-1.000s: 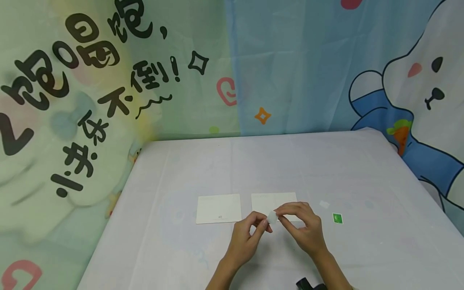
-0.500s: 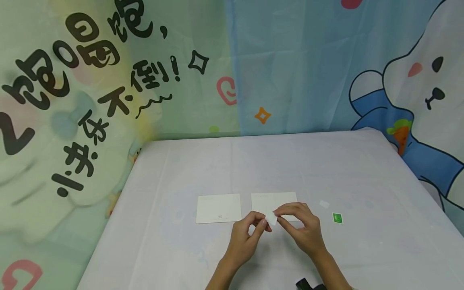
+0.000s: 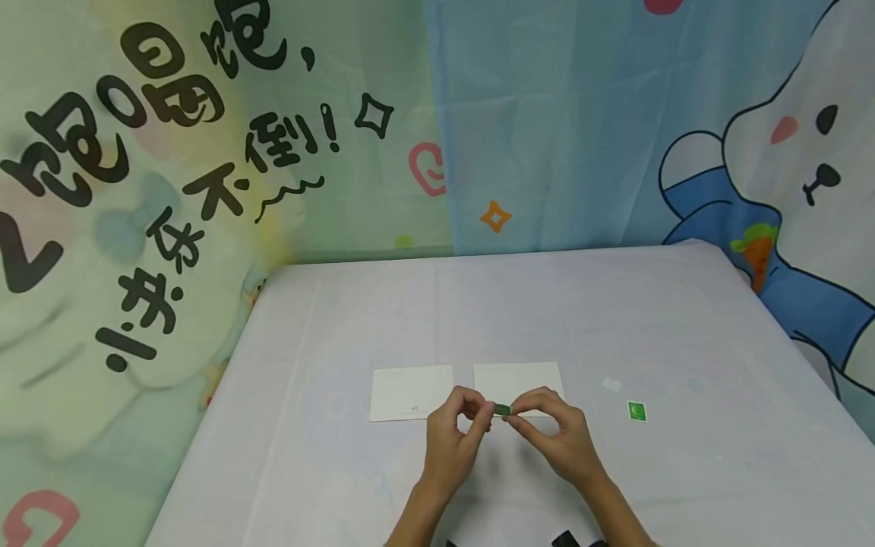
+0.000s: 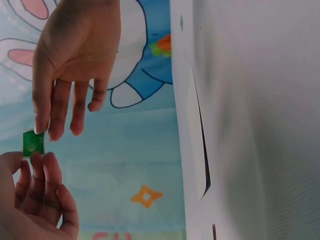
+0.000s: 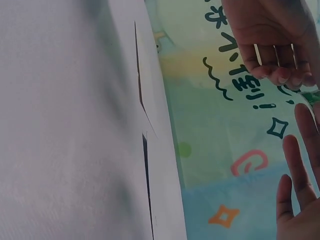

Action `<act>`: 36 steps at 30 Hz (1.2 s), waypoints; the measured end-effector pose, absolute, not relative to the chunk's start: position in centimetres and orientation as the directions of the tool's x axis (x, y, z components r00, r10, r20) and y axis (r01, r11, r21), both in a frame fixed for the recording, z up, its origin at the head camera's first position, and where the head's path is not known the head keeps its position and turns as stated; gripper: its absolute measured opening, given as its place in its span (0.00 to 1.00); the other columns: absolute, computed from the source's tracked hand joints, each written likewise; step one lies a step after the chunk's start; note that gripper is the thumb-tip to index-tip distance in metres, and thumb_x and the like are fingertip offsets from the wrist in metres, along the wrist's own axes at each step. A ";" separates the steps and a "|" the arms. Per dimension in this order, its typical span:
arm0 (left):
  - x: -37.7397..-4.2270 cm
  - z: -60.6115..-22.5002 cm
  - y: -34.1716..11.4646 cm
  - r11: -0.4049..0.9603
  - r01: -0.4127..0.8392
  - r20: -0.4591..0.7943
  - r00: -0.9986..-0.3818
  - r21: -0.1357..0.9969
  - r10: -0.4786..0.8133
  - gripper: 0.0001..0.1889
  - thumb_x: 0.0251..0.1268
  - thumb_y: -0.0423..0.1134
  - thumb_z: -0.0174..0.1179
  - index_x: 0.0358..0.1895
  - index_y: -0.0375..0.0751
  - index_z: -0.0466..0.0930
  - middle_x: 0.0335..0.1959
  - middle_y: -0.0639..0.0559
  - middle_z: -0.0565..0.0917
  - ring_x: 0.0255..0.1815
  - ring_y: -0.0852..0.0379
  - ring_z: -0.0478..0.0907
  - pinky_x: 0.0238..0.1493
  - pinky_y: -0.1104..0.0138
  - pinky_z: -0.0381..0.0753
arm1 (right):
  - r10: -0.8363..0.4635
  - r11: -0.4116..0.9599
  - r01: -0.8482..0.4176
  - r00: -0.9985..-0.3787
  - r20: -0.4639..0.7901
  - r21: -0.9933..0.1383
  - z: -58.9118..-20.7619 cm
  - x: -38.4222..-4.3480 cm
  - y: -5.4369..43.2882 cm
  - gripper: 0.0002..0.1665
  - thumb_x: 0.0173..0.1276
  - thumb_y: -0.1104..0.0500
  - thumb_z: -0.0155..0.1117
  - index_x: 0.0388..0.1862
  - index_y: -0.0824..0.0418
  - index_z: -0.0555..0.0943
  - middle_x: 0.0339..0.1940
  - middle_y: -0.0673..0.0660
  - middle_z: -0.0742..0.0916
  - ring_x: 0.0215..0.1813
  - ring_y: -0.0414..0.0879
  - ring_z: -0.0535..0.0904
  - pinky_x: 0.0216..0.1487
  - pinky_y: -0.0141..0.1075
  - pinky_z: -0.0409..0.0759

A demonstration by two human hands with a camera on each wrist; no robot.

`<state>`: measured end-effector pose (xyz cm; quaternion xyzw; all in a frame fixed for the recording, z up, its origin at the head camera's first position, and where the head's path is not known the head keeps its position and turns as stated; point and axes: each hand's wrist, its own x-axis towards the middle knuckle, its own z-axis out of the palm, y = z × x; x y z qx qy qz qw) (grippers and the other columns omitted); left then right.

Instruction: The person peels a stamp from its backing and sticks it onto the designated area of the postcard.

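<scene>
Between my hands is a small green paper square with a pale edge (image 4: 33,144), held up above the table. My left hand (image 3: 454,437) pinches one side of it with thumb and fingertip. The opposite side is pinched by my right hand (image 3: 557,441), whose other fingers hang loosely in the left wrist view. Only a sliver of the green face shows in the head view, and the right wrist view cuts it off at its edge. Behind the hands lie two white cards, the left card (image 3: 410,391) and the right card (image 3: 519,376), the latter partly covered by my right hand.
A similar green square (image 3: 636,412) with a white border lies on the white tablecloth (image 3: 307,471), right of my hands. Near it is a small whitish scrap (image 3: 611,385). Dark objects (image 3: 566,539) show at the bottom edge. A printed curtain (image 3: 547,137) hangs behind the table.
Earlier the held square showed a whitish face; now its green side shows, tilted nearly edge-on. Both hands have shifted slightly left, still pinching it. The cards and the other green square stay put.
</scene>
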<state>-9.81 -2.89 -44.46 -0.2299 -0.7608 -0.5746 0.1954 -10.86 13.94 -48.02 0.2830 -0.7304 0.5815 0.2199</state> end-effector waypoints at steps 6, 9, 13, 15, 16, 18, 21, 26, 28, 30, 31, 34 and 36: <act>-10.0 -44.1 -3.1 0.232 0.566 0.559 -0.823 0.791 0.100 0.04 0.59 0.26 0.59 0.36 0.33 0.73 0.23 0.47 0.79 0.19 0.58 0.75 0.23 0.73 0.74 | -0.189 0.074 -0.557 -0.822 0.537 -0.827 -48.7 -10.6 13.8 0.17 0.52 0.79 0.64 0.35 0.61 0.80 0.32 0.54 0.82 0.39 0.43 0.78 0.47 0.31 0.71; -10.1 -44.2 -3.1 0.240 0.558 0.553 -0.828 0.794 0.094 0.03 0.59 0.28 0.59 0.34 0.33 0.75 0.23 0.48 0.80 0.20 0.58 0.75 0.25 0.71 0.75 | -0.199 0.015 -0.530 -0.833 0.517 -0.848 -48.7 -10.5 13.7 0.14 0.54 0.79 0.62 0.36 0.64 0.80 0.31 0.56 0.82 0.38 0.46 0.78 0.48 0.32 0.71; -10.1 -44.0 -3.1 0.277 0.532 0.536 -0.842 0.800 0.068 0.03 0.58 0.29 0.61 0.31 0.34 0.77 0.21 0.50 0.80 0.22 0.59 0.76 0.32 0.67 0.74 | -0.204 -0.027 -0.489 -0.851 0.483 -0.872 -48.7 -10.5 13.6 0.10 0.58 0.76 0.61 0.35 0.64 0.79 0.29 0.55 0.83 0.38 0.48 0.78 0.48 0.33 0.70; -10.0 -43.9 -3.1 0.288 0.512 0.520 -0.853 0.810 0.055 0.02 0.57 0.29 0.62 0.30 0.35 0.78 0.20 0.50 0.80 0.22 0.60 0.76 0.33 0.63 0.73 | -0.206 -0.027 -0.478 -0.857 0.473 -0.878 -48.8 -10.5 13.6 0.08 0.59 0.74 0.61 0.35 0.64 0.79 0.29 0.55 0.83 0.37 0.49 0.77 0.48 0.33 0.70; -10.0 -43.8 -3.1 0.287 0.497 0.506 -0.861 0.819 0.049 0.02 0.56 0.29 0.62 0.30 0.35 0.78 0.19 0.50 0.80 0.23 0.60 0.76 0.34 0.63 0.72 | -0.206 -0.025 -0.471 -0.861 0.466 -0.882 -48.8 -10.5 13.6 0.08 0.59 0.73 0.61 0.35 0.64 0.79 0.28 0.54 0.83 0.37 0.49 0.77 0.48 0.33 0.70; -10.0 -43.7 -3.1 0.286 0.474 0.484 -0.874 0.833 0.040 0.02 0.56 0.29 0.62 0.29 0.35 0.78 0.19 0.50 0.80 0.23 0.60 0.76 0.35 0.62 0.72 | -0.205 -0.023 -0.463 -0.865 0.458 -0.886 -48.9 -10.5 13.6 0.07 0.60 0.73 0.61 0.35 0.64 0.79 0.28 0.55 0.83 0.37 0.50 0.77 0.48 0.34 0.70; -10.2 -44.5 -3.1 0.286 0.454 0.465 -0.885 0.844 0.033 0.02 0.56 0.30 0.62 0.29 0.35 0.78 0.19 0.51 0.80 0.24 0.61 0.76 0.35 0.61 0.72 | -0.201 -0.012 -0.448 -0.875 0.441 -0.894 -48.9 -10.5 13.5 0.07 0.60 0.73 0.61 0.35 0.64 0.79 0.28 0.55 0.83 0.37 0.49 0.77 0.48 0.34 0.70; -11.1 -46.9 -3.3 0.280 0.462 0.473 -0.881 0.842 0.031 0.03 0.57 0.32 0.63 0.29 0.39 0.79 0.20 0.56 0.80 0.24 0.62 0.76 0.34 0.61 0.74 | -0.185 0.022 -0.433 -0.887 0.422 -0.901 -49.0 -10.4 13.3 0.09 0.58 0.75 0.61 0.35 0.64 0.80 0.27 0.54 0.83 0.37 0.45 0.76 0.47 0.33 0.69; -11.4 -47.4 -3.5 0.283 0.476 0.488 -0.872 0.832 0.033 0.03 0.58 0.34 0.63 0.30 0.41 0.79 0.21 0.59 0.80 0.24 0.64 0.76 0.33 0.63 0.74 | -0.165 0.052 -0.436 -0.891 0.423 -0.898 -48.9 -10.4 13.1 0.10 0.57 0.75 0.62 0.34 0.63 0.80 0.27 0.54 0.83 0.35 0.43 0.75 0.44 0.33 0.69; -11.5 -47.7 -3.8 0.303 0.485 0.501 -0.865 0.820 0.031 0.03 0.59 0.37 0.62 0.31 0.43 0.79 0.22 0.60 0.80 0.24 0.66 0.76 0.34 0.62 0.74 | -0.138 0.096 -0.438 -0.895 0.424 -0.894 -48.7 -10.5 12.8 0.10 0.57 0.75 0.62 0.33 0.62 0.81 0.26 0.54 0.84 0.34 0.43 0.75 0.41 0.34 0.69; -11.6 -47.8 -3.9 0.320 0.488 0.506 -0.862 0.812 0.029 0.03 0.60 0.38 0.62 0.31 0.44 0.79 0.22 0.61 0.80 0.25 0.66 0.76 0.34 0.62 0.73 | -0.121 0.119 -0.432 -0.900 0.419 -0.894 -48.5 -10.5 12.5 0.09 0.57 0.75 0.63 0.32 0.63 0.81 0.26 0.54 0.84 0.34 0.42 0.76 0.40 0.35 0.69; -12.0 -48.0 -4.5 0.377 0.495 0.527 -0.850 0.783 0.023 0.05 0.61 0.43 0.61 0.31 0.46 0.79 0.25 0.62 0.81 0.27 0.67 0.76 0.35 0.59 0.72 | -0.062 0.187 -0.386 -0.923 0.381 -0.904 -47.2 -10.4 11.6 0.06 0.56 0.73 0.65 0.30 0.63 0.81 0.25 0.55 0.85 0.33 0.42 0.77 0.37 0.38 0.69; -12.4 -48.2 -5.0 0.420 0.497 0.540 -0.842 0.759 0.021 0.06 0.61 0.44 0.61 0.31 0.46 0.79 0.26 0.62 0.81 0.28 0.67 0.76 0.36 0.61 0.72 | -0.026 0.218 -0.336 -0.941 0.338 -0.916 -46.2 -10.3 10.8 0.04 0.56 0.71 0.66 0.30 0.65 0.82 0.24 0.56 0.85 0.33 0.43 0.77 0.37 0.40 0.69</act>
